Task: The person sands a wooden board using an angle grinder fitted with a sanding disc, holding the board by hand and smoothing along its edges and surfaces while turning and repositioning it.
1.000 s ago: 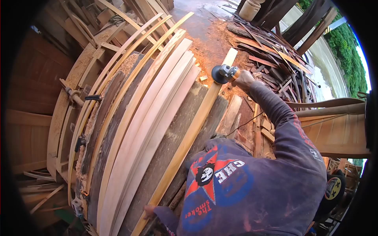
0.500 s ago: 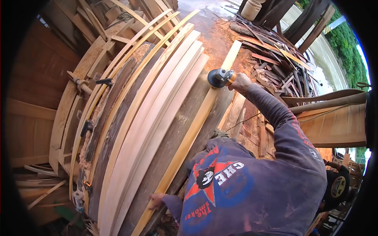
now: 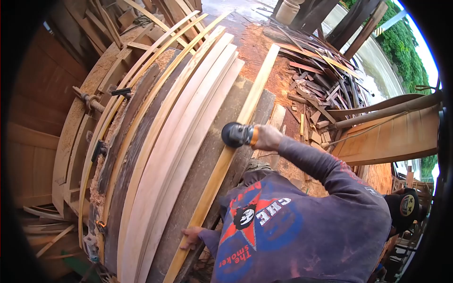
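Neither my left hand nor my right hand is in view. In front of me bends a co-worker in a dark printed hoodie (image 3: 302,226), seen from behind. The co-worker's right hand (image 3: 268,137) holds an angle grinder (image 3: 243,135), its dark disc over a long yellowish wooden strip (image 3: 214,184). The co-worker's left hand (image 3: 191,237) rests on the lower part of that strip, fingers at its edge. The strip lies along a weathered dark plank surface (image 3: 200,162). Beside it run several curved pale boards (image 3: 181,127).
Black clamps (image 3: 121,91) grip thin bent strips at the left. Scrap wood (image 3: 325,78) is heaped at the upper right, near a white bucket (image 3: 288,12). A curved panelled wooden piece (image 3: 391,139) juts in at the right, above another person's dark cap (image 3: 406,206).
The co-worker's right hand and grinder have moved down and left along the strip. The co-worker's left hand is slightly higher in view. The capped person's head shows farther up at the right.
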`<state>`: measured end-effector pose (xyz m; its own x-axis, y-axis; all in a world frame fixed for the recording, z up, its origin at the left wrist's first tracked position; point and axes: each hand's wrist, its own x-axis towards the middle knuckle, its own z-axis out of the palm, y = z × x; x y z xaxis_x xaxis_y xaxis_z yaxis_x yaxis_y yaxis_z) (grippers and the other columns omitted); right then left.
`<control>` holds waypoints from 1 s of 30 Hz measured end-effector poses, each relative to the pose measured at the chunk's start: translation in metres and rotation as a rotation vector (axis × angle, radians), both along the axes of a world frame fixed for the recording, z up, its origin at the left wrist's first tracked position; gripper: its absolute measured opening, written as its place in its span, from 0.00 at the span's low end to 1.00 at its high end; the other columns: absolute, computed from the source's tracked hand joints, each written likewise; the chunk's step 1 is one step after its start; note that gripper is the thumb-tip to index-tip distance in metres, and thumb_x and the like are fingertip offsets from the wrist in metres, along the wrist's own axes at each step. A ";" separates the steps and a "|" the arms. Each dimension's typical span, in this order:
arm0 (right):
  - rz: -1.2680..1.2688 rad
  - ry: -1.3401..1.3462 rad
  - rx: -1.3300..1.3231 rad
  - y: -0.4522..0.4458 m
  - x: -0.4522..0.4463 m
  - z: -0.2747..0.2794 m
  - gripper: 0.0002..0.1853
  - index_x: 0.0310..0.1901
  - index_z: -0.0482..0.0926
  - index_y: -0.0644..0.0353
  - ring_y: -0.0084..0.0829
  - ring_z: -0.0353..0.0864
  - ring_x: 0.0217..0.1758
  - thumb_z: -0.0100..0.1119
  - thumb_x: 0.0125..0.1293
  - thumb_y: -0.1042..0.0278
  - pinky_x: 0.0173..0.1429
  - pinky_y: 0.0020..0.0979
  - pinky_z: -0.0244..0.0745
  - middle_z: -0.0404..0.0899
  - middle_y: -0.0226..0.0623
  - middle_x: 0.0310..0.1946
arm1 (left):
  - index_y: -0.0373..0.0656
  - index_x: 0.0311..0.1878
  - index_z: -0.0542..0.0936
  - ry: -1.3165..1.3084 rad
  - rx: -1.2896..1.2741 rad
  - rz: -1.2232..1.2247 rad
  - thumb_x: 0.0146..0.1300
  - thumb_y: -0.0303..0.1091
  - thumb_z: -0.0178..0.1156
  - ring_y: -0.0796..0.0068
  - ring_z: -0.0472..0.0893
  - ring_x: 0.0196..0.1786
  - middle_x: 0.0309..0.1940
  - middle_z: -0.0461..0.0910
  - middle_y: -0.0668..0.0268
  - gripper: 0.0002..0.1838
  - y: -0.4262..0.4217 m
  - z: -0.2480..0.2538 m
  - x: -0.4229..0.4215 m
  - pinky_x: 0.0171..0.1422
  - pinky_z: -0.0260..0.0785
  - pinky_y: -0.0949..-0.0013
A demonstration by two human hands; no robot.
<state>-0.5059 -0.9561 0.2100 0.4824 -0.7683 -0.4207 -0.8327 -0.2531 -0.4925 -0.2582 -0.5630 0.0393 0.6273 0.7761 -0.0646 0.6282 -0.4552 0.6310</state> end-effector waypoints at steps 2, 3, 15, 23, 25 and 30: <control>0.034 0.013 -0.020 0.017 0.007 0.007 0.22 0.47 0.86 0.59 0.48 0.92 0.38 0.75 0.51 0.58 0.50 0.44 0.88 0.90 0.51 0.36 | 0.55 0.82 0.53 0.017 0.037 -0.006 0.62 0.42 0.74 0.29 0.72 0.63 0.63 0.55 0.37 0.51 0.008 -0.013 0.002 0.64 0.72 0.34; 0.023 0.014 -0.020 0.013 0.005 0.011 0.22 0.47 0.86 0.59 0.48 0.92 0.38 0.75 0.51 0.58 0.50 0.44 0.88 0.90 0.51 0.36 | 0.55 0.82 0.53 0.012 0.052 -0.010 0.62 0.43 0.74 0.28 0.72 0.63 0.64 0.55 0.37 0.51 0.011 -0.018 0.002 0.64 0.72 0.33; -0.391 0.090 -0.058 -0.177 -0.078 0.010 0.23 0.44 0.88 0.66 0.41 0.92 0.41 0.77 0.46 0.63 0.51 0.38 0.85 0.89 0.48 0.35 | 0.52 0.84 0.52 0.140 0.183 0.031 0.61 0.49 0.74 0.25 0.69 0.68 0.67 0.57 0.31 0.54 0.026 -0.029 0.010 0.67 0.70 0.32; -0.560 0.224 -0.151 -0.294 -0.151 -0.015 0.23 0.41 0.90 0.67 0.41 0.92 0.39 0.77 0.45 0.59 0.48 0.38 0.86 0.90 0.50 0.35 | 0.53 0.81 0.55 0.225 0.366 -0.050 0.62 0.49 0.72 0.25 0.69 0.70 0.68 0.58 0.31 0.49 0.025 -0.045 0.017 0.67 0.70 0.33; -0.598 0.237 -0.130 -0.318 -0.159 -0.013 0.24 0.40 0.90 0.68 0.40 0.92 0.39 0.77 0.44 0.58 0.47 0.38 0.85 0.90 0.50 0.35 | 0.54 0.80 0.57 0.241 0.414 -0.086 0.63 0.49 0.72 0.26 0.69 0.70 0.69 0.58 0.31 0.47 0.018 -0.047 0.019 0.67 0.71 0.33; -0.647 0.119 -0.190 -0.375 -0.174 -0.019 0.22 0.37 0.89 0.67 0.36 0.91 0.38 0.79 0.45 0.57 0.46 0.36 0.85 0.90 0.45 0.35 | 0.55 0.77 0.61 0.264 0.525 -0.171 0.64 0.48 0.70 0.26 0.69 0.70 0.70 0.58 0.31 0.41 -0.016 -0.054 0.020 0.66 0.71 0.34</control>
<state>-0.6797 -1.3311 0.1911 -0.1398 -0.9522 -0.2717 -0.8913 0.2405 -0.3844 -0.2382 -0.5791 -0.0146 0.7610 0.6358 0.1291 0.6230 -0.7717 0.1278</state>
